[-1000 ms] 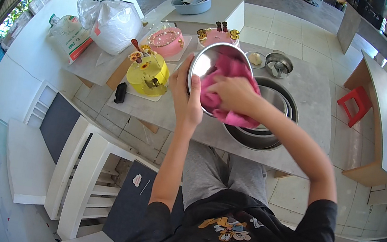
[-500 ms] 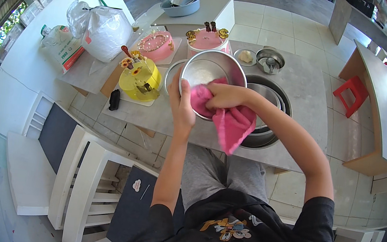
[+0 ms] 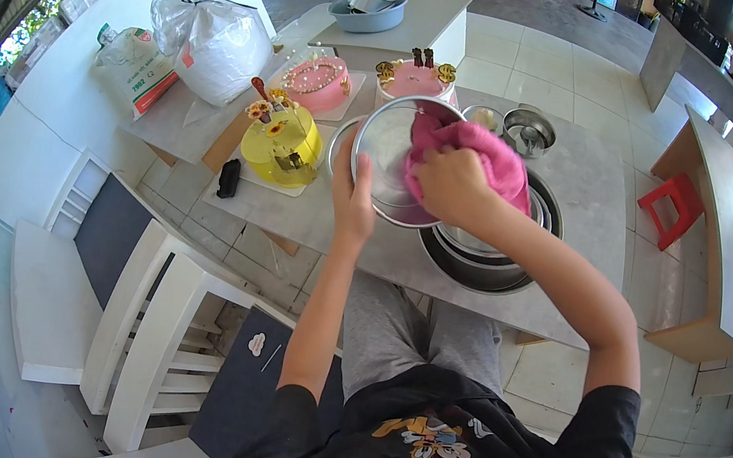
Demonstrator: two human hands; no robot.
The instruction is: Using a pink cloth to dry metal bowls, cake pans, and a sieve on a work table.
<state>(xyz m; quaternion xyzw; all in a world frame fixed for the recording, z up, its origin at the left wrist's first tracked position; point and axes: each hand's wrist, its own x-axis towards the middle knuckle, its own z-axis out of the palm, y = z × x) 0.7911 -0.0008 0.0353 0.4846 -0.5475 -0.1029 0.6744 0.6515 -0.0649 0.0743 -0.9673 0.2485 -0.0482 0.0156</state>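
Note:
My left hand (image 3: 354,199) grips a round metal cake pan (image 3: 382,151) by its left side, above the table, with the pan's mouth tipped up toward me. A pink cloth (image 3: 492,161) is bunched in my right hand (image 3: 450,187), which presses it against the pan's right inner wall and rim. Part of the cloth drapes outside the rim. Below and to the right, nested metal pans (image 3: 483,270) stand on the grey table (image 3: 583,205), partly hidden by my right forearm. Another round metal rim (image 3: 337,144) shows behind my left hand.
A yellow cake (image 3: 279,150), a pink cake with beads (image 3: 332,82) and a pink-topped cake (image 3: 417,80) stand left and behind the pan. Small metal tins (image 3: 529,132) sit farther back. A black object (image 3: 229,178) lies at the left edge. White chairs (image 3: 171,333) flank me.
My right hand and the cloth have moved up and right along the pan's inside. The cloth's hanging corner has swung up over the rim. The whole view has shifted slightly.

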